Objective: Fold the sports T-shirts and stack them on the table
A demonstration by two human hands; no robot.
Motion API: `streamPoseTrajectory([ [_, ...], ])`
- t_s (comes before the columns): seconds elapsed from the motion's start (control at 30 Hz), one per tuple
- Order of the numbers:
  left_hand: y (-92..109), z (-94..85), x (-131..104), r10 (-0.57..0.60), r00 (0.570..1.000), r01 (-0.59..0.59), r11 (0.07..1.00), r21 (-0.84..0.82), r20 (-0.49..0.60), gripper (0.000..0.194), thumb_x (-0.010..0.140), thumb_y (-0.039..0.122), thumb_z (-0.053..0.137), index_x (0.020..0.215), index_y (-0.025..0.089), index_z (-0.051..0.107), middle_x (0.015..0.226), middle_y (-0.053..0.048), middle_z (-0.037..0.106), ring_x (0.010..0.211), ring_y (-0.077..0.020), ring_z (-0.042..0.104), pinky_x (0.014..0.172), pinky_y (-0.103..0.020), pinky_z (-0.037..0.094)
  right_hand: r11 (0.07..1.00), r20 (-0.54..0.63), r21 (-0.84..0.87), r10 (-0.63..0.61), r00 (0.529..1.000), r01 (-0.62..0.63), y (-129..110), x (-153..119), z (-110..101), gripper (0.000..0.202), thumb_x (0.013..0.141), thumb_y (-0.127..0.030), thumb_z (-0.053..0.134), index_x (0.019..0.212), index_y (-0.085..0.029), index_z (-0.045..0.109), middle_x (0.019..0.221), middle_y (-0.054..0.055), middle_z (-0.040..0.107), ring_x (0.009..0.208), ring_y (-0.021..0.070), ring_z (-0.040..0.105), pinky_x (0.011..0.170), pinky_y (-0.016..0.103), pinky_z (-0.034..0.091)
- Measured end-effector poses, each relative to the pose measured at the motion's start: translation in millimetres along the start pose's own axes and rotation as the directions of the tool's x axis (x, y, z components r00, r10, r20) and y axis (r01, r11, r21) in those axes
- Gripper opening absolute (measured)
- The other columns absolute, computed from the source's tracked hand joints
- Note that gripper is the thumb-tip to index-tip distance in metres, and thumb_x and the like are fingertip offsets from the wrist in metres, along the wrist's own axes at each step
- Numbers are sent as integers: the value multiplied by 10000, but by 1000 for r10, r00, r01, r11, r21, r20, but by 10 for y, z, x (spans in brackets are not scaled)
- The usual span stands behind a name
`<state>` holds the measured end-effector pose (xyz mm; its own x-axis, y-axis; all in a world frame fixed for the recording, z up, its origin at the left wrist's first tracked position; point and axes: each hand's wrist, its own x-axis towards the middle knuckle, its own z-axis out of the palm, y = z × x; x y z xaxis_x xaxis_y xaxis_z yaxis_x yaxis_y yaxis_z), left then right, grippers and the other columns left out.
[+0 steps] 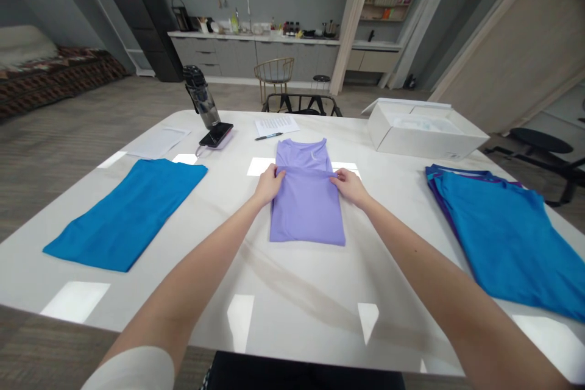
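Observation:
A light purple T-shirt [307, 210] lies folded on the white table in front of me, its neckline at the far end. The lower part is turned up over the body, and the folded edge runs across below the collar. My left hand [269, 184] pinches the left end of that edge between thumb and fingers. At the right end, my right hand [350, 186] grips the same edge in a like pinch. Both arms reach forward over the tabletop.
A folded blue garment [132, 210] lies to the left, and a stack of blue and purple garments [507, 231] to the right. Farther back on the table [283, 311] are a white box [425, 131], a water bottle [203, 100], a phone [217, 134], a pen [269, 136] and papers [158, 142].

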<state>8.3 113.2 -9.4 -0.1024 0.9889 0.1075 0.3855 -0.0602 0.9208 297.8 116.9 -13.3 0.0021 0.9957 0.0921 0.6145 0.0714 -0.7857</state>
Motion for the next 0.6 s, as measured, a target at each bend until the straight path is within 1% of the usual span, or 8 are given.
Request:
streamPoseTrajectory([
  [0.1,-16,2,-21,-26,1000,28,988,-150,16,112,923,320,620,986,227,613,829,-6,655,773,-168,575,733,-257,439,980,12,199,-14,1000,12,2,10,36,187,891,-426,603,942,-251,562,666,-29,621,623,165,546,619,266,422],
  [0.2,29,1,96,-61,998,61,975,-212,7,170,917,361,652,1017,228,612,798,4,630,757,-161,562,724,-248,445,946,43,325,-21,999,6,-79,116,62,254,899,-499,594,964,-264,519,664,-29,607,605,166,533,590,264,413],
  [0.3,199,-28,393,40,999,-42,980,-192,-15,198,925,393,654,1020,224,615,709,22,567,695,-151,535,703,-246,430,930,1,367,-23,1000,21,-260,368,15,264,910,-508,596,960,-265,508,634,-36,561,581,154,506,577,259,399],
  [0.37,349,-36,681,116,993,-120,967,-225,-32,211,943,407,631,1036,219,614,708,23,562,679,-143,539,697,-243,428,929,-59,367,-20,998,40,-387,628,-47,253,923,-494,596,978,-261,514,620,-38,532,567,148,491,569,255,388],
  [0.43,466,1,1010,134,990,-141,947,-289,-46,213,951,400,618,1046,209,608,744,19,589,687,-137,560,698,-240,435,933,-111,355,-22,994,60,-455,948,-84,242,931,-473,597,1003,-252,528,621,-35,526,562,145,487,562,252,383],
  [0.5,492,94,1329,59,997,-72,941,-332,-50,193,939,369,632,1021,197,600,758,17,607,680,-134,573,691,-243,446,942,-145,332,-5,989,53,-425,1283,-52,237,931,-451,594,1023,-238,549,648,-23,555,578,153,510,563,254,395],
  [0.57,403,226,1581,-103,994,89,941,-327,-26,168,897,315,676,957,185,589,747,12,611,668,-139,578,679,-253,456,963,-159,269,67,985,-22,-299,1569,56,236,922,-431,595,1023,-219,569,709,-3,608,627,171,555,588,267,427],
  [0.6,322,295,1671,-195,981,183,935,-304,-8,168,869,287,700,921,181,581,743,7,610,668,-145,582,675,-261,461,974,-162,208,122,979,-87,-214,1675,129,235,909,-419,608,1014,-211,580,745,9,632,660,181,576,617,279,447],
])
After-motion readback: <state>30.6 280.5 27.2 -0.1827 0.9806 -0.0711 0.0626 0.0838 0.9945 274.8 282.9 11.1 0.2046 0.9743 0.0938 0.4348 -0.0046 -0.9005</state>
